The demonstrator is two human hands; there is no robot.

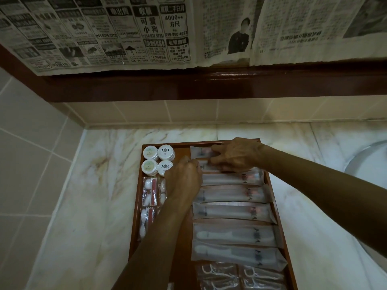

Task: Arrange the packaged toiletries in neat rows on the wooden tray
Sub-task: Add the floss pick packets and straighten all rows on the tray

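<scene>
On marble counter [94,185], in tiled corner: wooden tray [281,237] found set lengthwise, far end towards wall. Noted along right side of tray: row of long frosted packets [232,213], stacked crosswise one behind another from far end to near end; contents resembled toothbrushes and combs, not confirmed. Observed at far left corner: four round white packaged pucks [158,162], set two by two, touching. Logged below these, along left edge: clear sachets with cotton items and red strips [149,192], partly hidden by left forearm. Recorded at near right end: clear packets of floss picks [219,276], lying flat.

Left hand [183,182] seen over tray centre, fingers curled, tips at left end of second long packet [204,165] from far end; firm grasp versus mere touch could not be told. Right hand [236,155] found over far two long packets, fingers bent and spread, tips pressing down on wrappers near their middle; no closed pinch visible.

Also noted: newspaper sheets [125,32] above dark wooden ledge [209,84]; white basin rim [366,160] at right edge.
</scene>
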